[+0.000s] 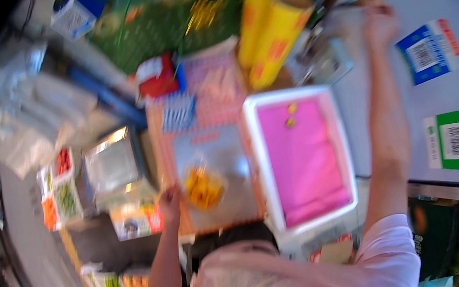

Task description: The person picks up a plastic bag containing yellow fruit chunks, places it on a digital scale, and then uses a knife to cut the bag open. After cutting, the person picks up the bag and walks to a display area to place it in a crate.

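My left hand [170, 202] is at the left edge of a metal plate [223, 149], with its fingers curled and blurred. On that plate lies a clear plastic bag of yellow-orange fruit pieces [203, 188], just to the right of my left hand. My right arm stretches far forward along a pale panel [409, 94]. At its end my right hand [381, 25] is beside a small pale box [335, 61]; blur hides whether it grips anything. Between my arms stands a white tub [293, 94] lined with pink [303, 163], with two small yellowish pieces inside.
Two yellow cling film rolls [274, 39] stand behind the tub. A red packet [157, 76] and a blue-striped packet [178, 112] lie beyond the plate. Clear lidded containers [112, 163] and packed fruit trays [66, 199] are at left. Printed-code signs [458, 140] are on the panel.
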